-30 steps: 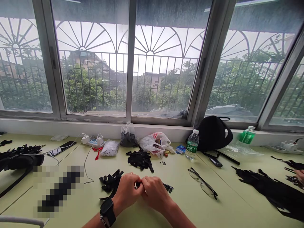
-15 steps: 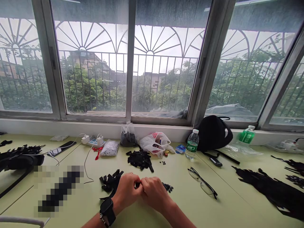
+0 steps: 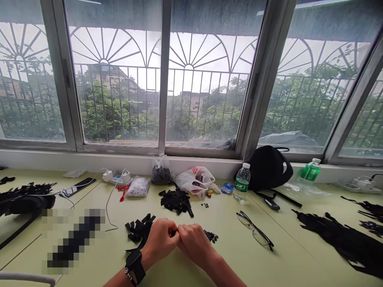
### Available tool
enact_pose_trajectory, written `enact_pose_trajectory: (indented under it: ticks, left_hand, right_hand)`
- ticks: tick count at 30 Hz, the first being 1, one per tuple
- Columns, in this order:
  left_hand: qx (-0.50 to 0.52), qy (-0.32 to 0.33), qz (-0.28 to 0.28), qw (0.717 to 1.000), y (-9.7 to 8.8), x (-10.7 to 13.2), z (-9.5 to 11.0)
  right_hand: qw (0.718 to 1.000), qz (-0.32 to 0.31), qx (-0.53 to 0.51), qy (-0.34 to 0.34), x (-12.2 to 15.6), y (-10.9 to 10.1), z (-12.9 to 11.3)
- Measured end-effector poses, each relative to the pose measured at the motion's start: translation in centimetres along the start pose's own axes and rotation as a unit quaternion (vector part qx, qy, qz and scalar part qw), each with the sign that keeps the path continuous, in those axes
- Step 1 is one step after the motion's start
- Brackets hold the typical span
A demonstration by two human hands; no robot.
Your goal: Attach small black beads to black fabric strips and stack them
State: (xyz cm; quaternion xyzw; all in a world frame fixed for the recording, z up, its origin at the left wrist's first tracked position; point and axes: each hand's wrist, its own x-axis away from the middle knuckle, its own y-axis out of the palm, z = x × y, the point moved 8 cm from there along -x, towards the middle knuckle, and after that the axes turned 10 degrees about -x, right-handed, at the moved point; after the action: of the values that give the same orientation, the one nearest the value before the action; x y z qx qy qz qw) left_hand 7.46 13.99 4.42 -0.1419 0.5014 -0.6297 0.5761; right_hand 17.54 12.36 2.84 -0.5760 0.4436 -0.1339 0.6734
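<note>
My left hand (image 3: pixel 160 240), with a black watch on its wrist, and my right hand (image 3: pixel 194 241) meet at the front middle of the pale green table (image 3: pixel 233 247). Both have their fingers curled and pinched together on a small black piece (image 3: pixel 173 233) that is mostly hidden between them. Just left of my left hand lies a small heap of black cut pieces (image 3: pixel 139 229). A cluster of tiny black parts (image 3: pixel 211 236) sits right of my right hand. A bigger pile of black pieces (image 3: pixel 176 200) lies farther back.
Eyeglasses (image 3: pixel 255 232) lie to the right. Along the window sill stand a water bottle (image 3: pixel 241 182), a black bag (image 3: pixel 267 167), plastic bags (image 3: pixel 196 180), a green bottle (image 3: pixel 309 171) and a charger strip (image 3: pixel 116 177). A phone (image 3: pixel 78 186) lies left. Black fringed material (image 3: pixel 344 237) covers the right side.
My hands have stayed pinched together in nearly the same place. A co-worker's hand seen at the far right edge one second ago has gone from view.
</note>
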Motion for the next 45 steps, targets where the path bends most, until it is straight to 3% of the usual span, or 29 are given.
enact_pose_trajectory:
  ticks: [21, 28, 38, 45]
  left_hand:
    - [0.066, -0.028, -0.007, 0.997, 0.5, -0.1, -0.8]
    - [0.101, -0.034, -0.017, 0.994, 1.5, -0.2, -1.4]
    - [0.153, -0.033, -0.006, 0.988, 0.8, -0.5, -1.1]
    - [0.119, -0.055, 0.033, 0.991, 0.4, -0.7, -1.9]
  right_hand:
    - [0.999, -0.035, -0.027, 0.027, -0.2, -0.1, 0.2]
    - [0.997, -0.034, -0.041, 0.047, -0.2, -0.2, 0.4]
    - [0.990, 0.014, -0.131, 0.059, 0.0, -1.5, 0.8]
    - [0.941, 0.129, -0.269, 0.159, 0.0, -2.5, 4.2]
